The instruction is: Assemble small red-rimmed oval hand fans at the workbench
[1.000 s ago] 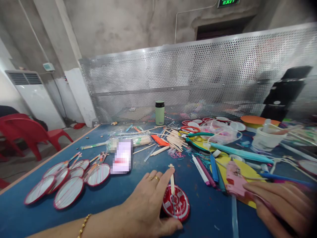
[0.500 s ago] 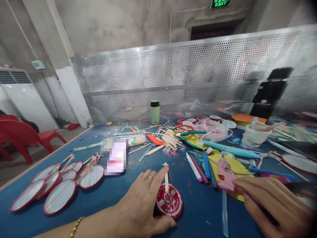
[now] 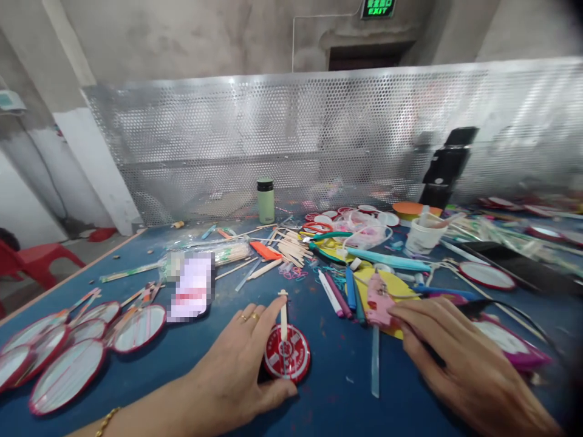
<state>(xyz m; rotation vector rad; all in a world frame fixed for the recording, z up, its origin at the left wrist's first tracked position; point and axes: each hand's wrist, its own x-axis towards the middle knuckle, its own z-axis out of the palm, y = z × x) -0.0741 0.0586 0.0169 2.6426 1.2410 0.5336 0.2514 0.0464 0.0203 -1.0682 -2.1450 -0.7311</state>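
My left hand [image 3: 241, 352] rests on the table around a round red lid [image 3: 288, 364] with white print. A flat wooden stick [image 3: 283, 318] lies upright across the lid's upper half. My index fingertip presses on the stick's far end, and my thumb lies by the lid's lower edge. On the right, my right hand [image 3: 455, 352] has its fingers closed at the side of a pink hot glue gun [image 3: 379, 300]. The gun lies over a yellow sheet [image 3: 403, 290], and a clear glue stick [image 3: 375, 364] sticks out of its back towards me.
Round red-rimmed discs on sticks [image 3: 68, 376] lie at the left beside a phone [image 3: 191, 288]. Markers [image 3: 331, 294], loose wooden sticks [image 3: 294, 247], pliers [image 3: 328, 246] and a white cup [image 3: 423, 237] cover the middle and right. A green bottle [image 3: 266, 203] stands before a perforated metal screen [image 3: 255, 133].
The view has turned right, so everything sits further left. My left hand stays on the stick and lid. My right hand remains at the glue gun, with more of the wrist showing.
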